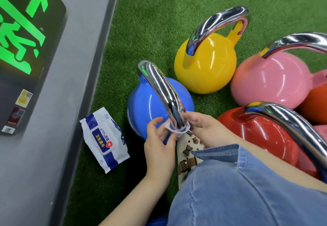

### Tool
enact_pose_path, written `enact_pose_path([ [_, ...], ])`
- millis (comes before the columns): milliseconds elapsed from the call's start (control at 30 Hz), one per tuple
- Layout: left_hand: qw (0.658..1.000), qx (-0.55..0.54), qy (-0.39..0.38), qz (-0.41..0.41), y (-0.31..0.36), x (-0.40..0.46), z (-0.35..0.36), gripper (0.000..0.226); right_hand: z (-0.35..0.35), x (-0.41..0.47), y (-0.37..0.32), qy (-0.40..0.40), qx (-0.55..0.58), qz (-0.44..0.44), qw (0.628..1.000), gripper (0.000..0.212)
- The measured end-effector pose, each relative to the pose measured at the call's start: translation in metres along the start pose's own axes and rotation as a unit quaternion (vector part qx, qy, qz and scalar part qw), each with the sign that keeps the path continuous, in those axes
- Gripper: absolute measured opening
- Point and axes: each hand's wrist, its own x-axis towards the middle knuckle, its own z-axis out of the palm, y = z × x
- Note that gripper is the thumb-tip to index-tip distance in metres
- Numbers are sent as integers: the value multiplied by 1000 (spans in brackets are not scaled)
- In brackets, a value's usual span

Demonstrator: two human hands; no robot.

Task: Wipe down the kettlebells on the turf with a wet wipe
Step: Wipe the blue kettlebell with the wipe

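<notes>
A blue kettlebell with a chrome handle stands on the green turf. A white wet wipe is wrapped around the near base of that handle. My left hand pinches the wipe's left end, and my right hand holds its right end. Beyond stand a yellow kettlebell and a pink kettlebell. A red kettlebell sits close to my right forearm.
A white and blue pack of wet wipes lies on the turf beside a grey wall that carries a green exit sign. My denim-clad knee and a cream shoe fill the foreground. An orange kettlebell shows at the right edge.
</notes>
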Motion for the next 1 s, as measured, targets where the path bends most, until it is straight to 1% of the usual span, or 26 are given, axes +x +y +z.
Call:
enact_pose_path([
  [33,1000,-5,-4,-10,3,3,-3,43,-2,1,0,2,-37,-3,999,61],
  [67,1000,-11,-10,-17,6,5,-5,44,-1,0,-7,1,-77,-10,997,54],
  [133,1000,-16,-20,-18,14,7,-8,43,-3,-2,-17,6,-121,-24,992,34],
  [167,999,-14,-26,-10,19,7,-9,41,-4,-3,-24,3,-136,-38,990,32],
  [200,999,-14,-32,-1,24,8,-9,37,-4,-4,-31,-8,-133,-55,990,36],
  [267,999,-15,-29,22,36,12,-10,28,-7,-5,-40,-26,-95,-70,993,44],
  [333,999,-36,-9,29,50,20,-11,21,-5,-4,-52,-29,-56,-75,995,44],
  [367,998,-65,-2,17,56,24,-12,18,-2,-2,-56,-12,-53,-80,995,39],
  [433,990,-141,2,-23,64,34,-12,10,7,5,-62,52,-70,-86,992,26],
  [467,988,-153,3,-33,65,39,-13,5,11,10,-65,80,-89,-86,989,18],
  [500,988,-148,8,-35,66,44,-13,5,14,14,-68,96,-118,-85,985,8],
  [533,989,-141,16,-36,66,48,-13,7,17,17,-70,100,-144,-79,981,8],
  [600,990,-127,43,-34,64,52,-12,8,19,22,-70,87,-177,-48,979,23],
  [633,992,-100,67,-25,63,52,-12,12,19,22,-70,85,-200,-34,975,31],
  [667,993,-60,98,-19,62,50,-13,19,20,21,-70,87,-219,-23,972,34],
  [700,991,-26,128,-19,63,46,-14,25,19,20,-68,91,-222,-19,971,29],
  [733,989,-15,145,-24,64,39,-14,28,19,20,-65,103,-215,-13,971,26],
  [767,989,-23,141,-33,66,31,-13,27,17,18,-63,118,-202,-7,972,32],
  [800,991,-39,120,-43,67,23,-11,25,16,16,-61,129,-189,-4,973,38],
  [833,993,-58,87,-53,71,15,-8,21,15,14,-61,127,-182,-15,975,40],
  [900,995,-72,26,-58,74,6,-3,15,14,9,-59,101,-201,-41,974,38],
  [1000,996,-68,-15,-50,70,9,-3,17,10,3,-56,88,-260,-62,960,45],
])
